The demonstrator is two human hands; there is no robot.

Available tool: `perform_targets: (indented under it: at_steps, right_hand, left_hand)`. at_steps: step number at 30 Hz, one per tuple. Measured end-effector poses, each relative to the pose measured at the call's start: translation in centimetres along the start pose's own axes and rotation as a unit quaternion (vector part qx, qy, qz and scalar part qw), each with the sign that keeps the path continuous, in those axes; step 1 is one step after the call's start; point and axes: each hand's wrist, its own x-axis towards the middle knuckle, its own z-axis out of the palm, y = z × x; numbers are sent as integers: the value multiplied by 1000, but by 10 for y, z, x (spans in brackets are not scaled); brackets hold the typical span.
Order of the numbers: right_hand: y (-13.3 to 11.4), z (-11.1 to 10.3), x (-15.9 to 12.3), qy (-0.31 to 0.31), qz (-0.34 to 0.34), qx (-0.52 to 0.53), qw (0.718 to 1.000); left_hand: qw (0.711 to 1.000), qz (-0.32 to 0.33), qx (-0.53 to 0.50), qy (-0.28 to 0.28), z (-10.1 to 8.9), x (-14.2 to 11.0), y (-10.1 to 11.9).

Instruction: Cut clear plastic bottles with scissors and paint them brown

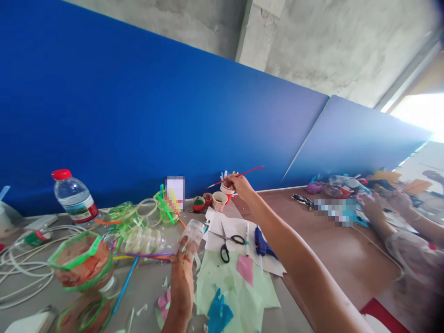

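My left hand [183, 259] is closed round a clear plastic bottle piece [194, 231], smeared with brown paint on its lower part. A thin red paintbrush [253, 169] is pinched in my right hand [236, 182], its tip pointing left. That hand is at the paper cups at the back, partly hiding a red-and-white cup [227, 196] with sticks in it. Closer to me stands a patterned paper cup [219, 201]. To its left are a small cup of green paint [199, 202] and a small cup of brownish paint [207, 199].
Black-handled scissors [225, 240] lie open on white paper, near a blue glue gun [263, 243]. At left are a water bottle [74, 199], a brown-painted cut bottle [83, 263] and a white cable [21, 266]. Another person's hands [373, 208] work at right.
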Motion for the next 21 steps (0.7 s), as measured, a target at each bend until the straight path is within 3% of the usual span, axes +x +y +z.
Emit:
perform_targets:
  at_steps: [5, 8, 11, 15, 21]
  right_hand:
    - [-1, -21, -78, 4, -7, 121, 993]
    - [1, -20, -125, -36, 33, 297, 954]
    - [6, -11, -160, -39, 61, 366, 928]
    - [17, 6, -185, -54, 77, 398, 912]
    - [38, 18, -193, -65, 85, 442, 891]
  left_hand:
    - [1000, 30, 1, -6, 9, -1, 5]
    - [999, 43, 10, -11, 12, -3, 7]
    - [999, 48, 7, -1, 13, -6, 10]
    - [998, 60, 4, -5, 14, -9, 14]
    - [997, 63, 33, -11, 17, -10, 16]
